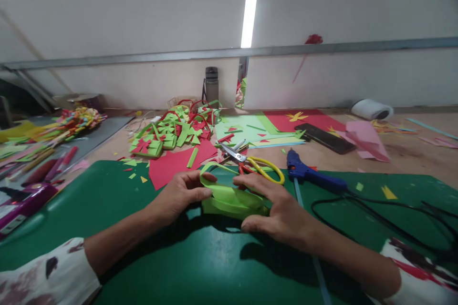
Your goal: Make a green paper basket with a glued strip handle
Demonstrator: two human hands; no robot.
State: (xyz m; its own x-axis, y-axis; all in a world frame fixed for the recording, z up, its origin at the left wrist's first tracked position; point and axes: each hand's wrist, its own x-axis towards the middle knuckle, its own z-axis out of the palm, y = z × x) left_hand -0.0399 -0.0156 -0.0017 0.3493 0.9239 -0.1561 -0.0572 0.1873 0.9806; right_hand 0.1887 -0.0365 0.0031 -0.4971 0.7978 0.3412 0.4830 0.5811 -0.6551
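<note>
A small lime-green paper basket (232, 201) with a strip handle sits low over the green cutting mat (200, 267), between my two hands. My left hand (189, 190) pinches its left end near the foot of the handle, thumb in front. Around the right end curls my right hand (274, 205), fingers on top and thumb at the front lower side. Just behind the basket lie scissors (255, 162) with yellow and red handles. To the right of them rests a blue glue gun (311, 171), its cord trailing right.
Finished green and red paper baskets (171, 131) are heaped behind, near a dark bottle (212, 86). Red paper (175, 167) and scraps lie around. A black phone (324, 138) and a white roll (372, 109) are at right; a purple object (26, 207) is at left.
</note>
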